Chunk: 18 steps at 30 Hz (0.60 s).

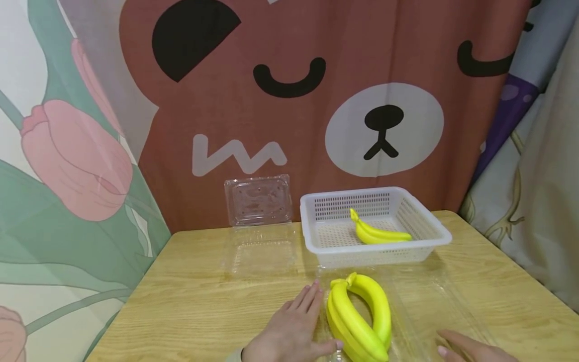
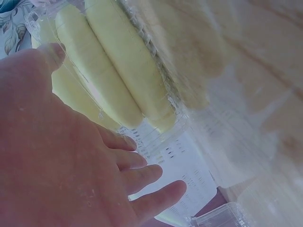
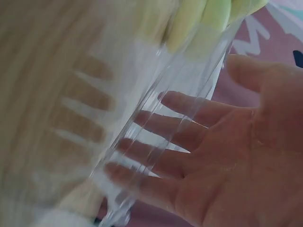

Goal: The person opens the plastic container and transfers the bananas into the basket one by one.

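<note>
Several yellow bananas (image 1: 355, 319) lie in one half of a clear plastic clamshell box (image 1: 434, 306), whose lid half is spread to the right. My left hand (image 1: 289, 329) is at the left side of the box, fingers extended and the thumb by its near edge. In the left wrist view, that thumb (image 2: 56, 54) overlaps the box wall beside the bananas. On the right, my right hand (image 1: 472, 347) is at the lid's edge. Its straight fingers (image 3: 177, 127) show through the clear plastic in the right wrist view.
Behind the box stands a white perforated basket (image 1: 371, 256) with a smaller yellow banana bunch (image 1: 380, 235) inside. Another clear clamshell box (image 1: 260, 201) stands open at the back left of the wooden table (image 1: 181, 301). A bear-print curtain (image 1: 294, 120) hangs behind the table.
</note>
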Each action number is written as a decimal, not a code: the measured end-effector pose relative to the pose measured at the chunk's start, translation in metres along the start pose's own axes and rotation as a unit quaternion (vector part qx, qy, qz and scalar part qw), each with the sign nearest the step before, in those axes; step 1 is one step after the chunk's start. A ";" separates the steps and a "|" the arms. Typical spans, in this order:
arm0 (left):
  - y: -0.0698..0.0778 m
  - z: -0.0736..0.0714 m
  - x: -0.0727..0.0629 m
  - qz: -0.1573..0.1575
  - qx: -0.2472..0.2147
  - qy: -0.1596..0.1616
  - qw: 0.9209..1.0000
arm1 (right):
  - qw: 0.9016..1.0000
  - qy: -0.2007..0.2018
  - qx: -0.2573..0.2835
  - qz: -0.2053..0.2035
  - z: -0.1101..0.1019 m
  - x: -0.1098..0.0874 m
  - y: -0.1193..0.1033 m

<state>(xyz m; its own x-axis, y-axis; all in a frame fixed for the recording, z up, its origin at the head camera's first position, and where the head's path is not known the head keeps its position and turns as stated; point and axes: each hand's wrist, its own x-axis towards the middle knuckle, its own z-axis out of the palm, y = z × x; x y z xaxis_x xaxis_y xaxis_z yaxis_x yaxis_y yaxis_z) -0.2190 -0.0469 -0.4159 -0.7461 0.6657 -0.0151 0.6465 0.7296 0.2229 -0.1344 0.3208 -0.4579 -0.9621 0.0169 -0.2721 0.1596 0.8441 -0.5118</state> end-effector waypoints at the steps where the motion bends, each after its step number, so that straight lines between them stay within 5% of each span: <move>1: 0.000 0.000 0.000 -0.001 -0.001 0.000 1.000 | 1.000 -0.001 0.002 -0.007 0.002 0.001 -0.005; 11: 0.000 -0.001 -0.001 0.001 -0.009 0.001 1.000 | 0.998 -0.013 -0.001 -0.069 0.009 0.005 -0.033; 18: -0.001 -0.002 0.001 -0.001 -0.015 -0.005 1.000 | 0.998 -0.028 0.006 -0.050 0.003 0.007 -0.043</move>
<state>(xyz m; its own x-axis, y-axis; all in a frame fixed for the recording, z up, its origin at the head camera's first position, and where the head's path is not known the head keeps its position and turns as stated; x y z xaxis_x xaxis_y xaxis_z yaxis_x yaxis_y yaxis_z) -0.2209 -0.0470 -0.4141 -0.7456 0.6660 -0.0247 0.6398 0.7257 0.2530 -0.1471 0.2827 -0.4405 -0.9597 -0.0971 -0.2636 0.0660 0.8341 -0.5476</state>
